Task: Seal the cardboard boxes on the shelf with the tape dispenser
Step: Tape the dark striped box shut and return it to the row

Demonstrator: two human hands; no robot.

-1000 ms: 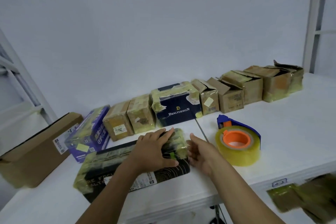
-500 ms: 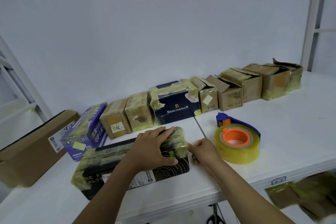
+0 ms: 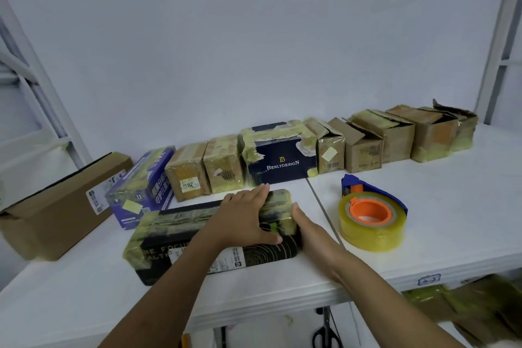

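Note:
A long black box [image 3: 180, 232] wrapped in yellowish tape lies near the front of the white shelf [image 3: 452, 206]. My left hand [image 3: 245, 217] lies flat on the box's right part, fingers straight, thumb down its front face. My right hand [image 3: 310, 232] presses flat against the box's right end. The tape dispenser [image 3: 371, 215], blue with an orange core and a roll of clear yellowish tape, lies on the shelf to the right of my hands, untouched.
A row of small boxes lines the back wall: a brown carton [image 3: 56, 200], a purple box [image 3: 141, 186], taped cardboard boxes [image 3: 206, 169], a navy Benlydesign box [image 3: 279, 161] and open-flapped cartons [image 3: 395, 135]. Scissors [image 3: 324, 333] hang below the shelf.
My right hand has opened from a pinch at the box's corner and now lies flat against the box's right end. My left hand stays on top.

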